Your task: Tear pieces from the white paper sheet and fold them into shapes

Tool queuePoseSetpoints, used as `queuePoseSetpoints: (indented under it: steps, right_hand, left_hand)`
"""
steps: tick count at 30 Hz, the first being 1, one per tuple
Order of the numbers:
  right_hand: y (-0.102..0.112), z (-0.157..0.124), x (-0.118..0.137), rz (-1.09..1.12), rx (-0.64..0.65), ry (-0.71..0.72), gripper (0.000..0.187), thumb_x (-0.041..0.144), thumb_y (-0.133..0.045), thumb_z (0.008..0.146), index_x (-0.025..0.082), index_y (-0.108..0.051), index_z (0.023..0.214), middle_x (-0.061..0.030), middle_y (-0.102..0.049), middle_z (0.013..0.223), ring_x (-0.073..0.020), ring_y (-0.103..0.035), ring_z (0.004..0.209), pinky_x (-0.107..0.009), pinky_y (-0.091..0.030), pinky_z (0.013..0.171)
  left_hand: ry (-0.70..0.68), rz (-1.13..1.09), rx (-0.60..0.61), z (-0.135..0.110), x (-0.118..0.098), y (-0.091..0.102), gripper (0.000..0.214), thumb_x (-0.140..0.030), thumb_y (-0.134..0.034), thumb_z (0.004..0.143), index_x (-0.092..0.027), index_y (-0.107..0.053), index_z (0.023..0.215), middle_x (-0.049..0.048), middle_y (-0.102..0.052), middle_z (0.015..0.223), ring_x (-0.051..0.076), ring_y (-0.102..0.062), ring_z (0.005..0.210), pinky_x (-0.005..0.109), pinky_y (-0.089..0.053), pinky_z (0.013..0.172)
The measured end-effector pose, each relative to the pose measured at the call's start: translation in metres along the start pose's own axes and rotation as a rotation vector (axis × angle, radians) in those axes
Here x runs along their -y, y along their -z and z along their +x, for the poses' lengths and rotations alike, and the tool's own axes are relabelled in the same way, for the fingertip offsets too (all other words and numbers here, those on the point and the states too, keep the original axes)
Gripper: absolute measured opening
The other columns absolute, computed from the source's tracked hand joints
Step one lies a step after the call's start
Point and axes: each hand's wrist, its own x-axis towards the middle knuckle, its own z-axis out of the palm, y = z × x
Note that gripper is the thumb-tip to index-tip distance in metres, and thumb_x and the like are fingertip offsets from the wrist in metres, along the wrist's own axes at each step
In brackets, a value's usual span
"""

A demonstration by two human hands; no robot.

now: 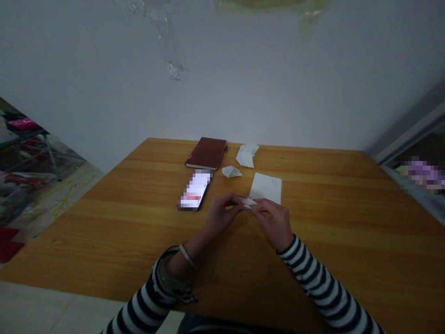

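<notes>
Between my two hands is a small folded piece of white paper (248,202), held above the wooden table. My left hand (222,213) pinches its left end between thumb and fingers. On the other end, my right hand (275,220) closes in a similar pinch. Just beyond my hands lies a flat white sheet of paper (267,185), its near edge partly covered by my fingers. A small folded white paper piece (231,172) rests farther off to the left, and a creased white paper (247,155) lies behind it.
A phone (195,190) with a lit, blurred screen lies left of my hands on the wooden table (121,222). Behind it is a brown notebook (206,153). The wall (243,93) rises at the table's far edge. Cluttered items on a rack (28,148) stand at left.
</notes>
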Motion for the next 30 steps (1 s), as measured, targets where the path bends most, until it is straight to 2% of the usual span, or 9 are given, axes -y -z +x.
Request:
queuePoseSetpoints:
  steps: [5, 9, 12, 16, 19, 22, 25, 28, 30]
  right_hand:
    - [-0.013, -0.002, 0.004, 0.385, -0.165, -0.349, 0.015, 0.029, -0.075, 0.077, 0.020, -0.065, 0.070, -0.0053, -0.077, 0.077, -0.0220, -0.075, 0.072, -0.034, -0.062, 0.068]
    - [-0.023, -0.001, 0.003, 0.552, -0.265, -0.529, 0.030, 0.030, -0.080, 0.069, 0.024, -0.054, 0.083, 0.0000, -0.073, 0.064, -0.0211, -0.073, 0.058, -0.031, -0.061, 0.056]
    - [-0.027, -0.003, -0.001, 0.520, -0.242, -0.519, 0.024, 0.027, -0.072, 0.075, 0.024, -0.053, 0.089, -0.0001, -0.073, 0.070, -0.0204, -0.073, 0.061, -0.030, -0.061, 0.058]
    - [-0.026, -0.005, -0.007, 0.384, -0.184, -0.452, 0.012, 0.027, -0.061, 0.084, 0.022, -0.058, 0.095, -0.0017, -0.073, 0.074, -0.0196, -0.073, 0.060, -0.030, -0.061, 0.058]
    - [-0.022, -0.005, -0.009, 0.382, -0.114, -0.440, 0.018, 0.031, -0.056, 0.088, 0.021, -0.061, 0.103, -0.0016, -0.071, 0.069, -0.0204, -0.072, 0.057, -0.030, -0.060, 0.053]
    - [-0.020, -0.004, -0.011, 0.380, -0.060, -0.439, 0.024, 0.033, -0.053, 0.091, 0.020, -0.061, 0.108, 0.0002, -0.069, 0.060, -0.0200, -0.069, 0.051, -0.030, -0.058, 0.050]
    - [-0.021, -0.003, -0.014, 0.333, -0.091, -0.448, 0.025, 0.034, -0.052, 0.091, 0.018, -0.065, 0.106, 0.0005, -0.068, 0.057, -0.0188, -0.067, 0.049, -0.029, -0.056, 0.049]
    - [-0.019, -0.002, -0.014, 0.273, -0.060, -0.396, 0.025, 0.033, -0.053, 0.091, 0.018, -0.070, 0.103, -0.0017, -0.072, 0.065, -0.0186, -0.069, 0.057, -0.030, -0.057, 0.055]
    - [-0.017, 0.000, -0.014, 0.188, 0.003, -0.302, 0.022, 0.031, -0.056, 0.090, 0.020, -0.072, 0.101, -0.0047, -0.076, 0.081, -0.0195, -0.071, 0.072, -0.032, -0.058, 0.065]
  left_hand:
    - [0.250, -0.245, -0.135, 0.004, -0.003, -0.010, 0.032, -0.026, -0.084, 0.062, -0.017, -0.056, 0.075, 0.0010, -0.072, 0.070, 0.019, -0.071, 0.068, 0.031, -0.058, 0.065]
    - [0.369, -0.239, -0.176, 0.006, 0.001, -0.014, 0.041, -0.023, -0.085, 0.058, -0.017, -0.056, 0.086, -0.0018, -0.070, 0.065, 0.016, -0.067, 0.059, 0.023, -0.050, 0.054]
    - [0.342, -0.060, -0.180, 0.004, 0.004, -0.013, 0.034, -0.021, -0.083, 0.060, -0.016, -0.063, 0.088, -0.0002, -0.070, 0.067, 0.016, -0.066, 0.060, 0.023, -0.049, 0.054]
    - [0.315, 0.011, -0.047, 0.002, 0.009, -0.008, 0.012, -0.027, -0.072, 0.075, -0.015, -0.071, 0.078, 0.0046, -0.073, 0.075, 0.020, -0.069, 0.069, 0.030, -0.056, 0.065]
    - [0.339, -0.041, 0.036, 0.003, 0.011, -0.004, 0.022, -0.035, -0.065, 0.081, -0.014, -0.072, 0.078, 0.0056, -0.073, 0.073, 0.020, -0.069, 0.065, 0.032, -0.058, 0.061]
    - [0.361, -0.092, 0.084, 0.005, 0.012, -0.002, 0.030, -0.041, -0.058, 0.087, -0.013, -0.070, 0.091, 0.0049, -0.072, 0.071, 0.019, -0.069, 0.060, 0.030, -0.057, 0.056]
    - [0.307, 0.027, 0.138, 0.005, 0.012, -0.002, 0.027, -0.036, -0.057, 0.087, -0.014, -0.067, 0.100, 0.0029, -0.070, 0.068, 0.017, -0.068, 0.058, 0.027, -0.055, 0.055]
    - [0.230, 0.237, 0.161, 0.005, 0.010, 0.001, 0.013, -0.027, -0.064, 0.081, -0.015, -0.070, 0.077, 0.0020, -0.067, 0.061, 0.016, -0.063, 0.056, 0.024, -0.047, 0.053]
    - [0.210, 0.307, 0.124, 0.006, 0.008, 0.005, 0.017, -0.023, -0.065, 0.079, -0.016, -0.068, 0.065, 0.0012, -0.063, 0.055, 0.015, -0.058, 0.054, 0.024, -0.042, 0.053]
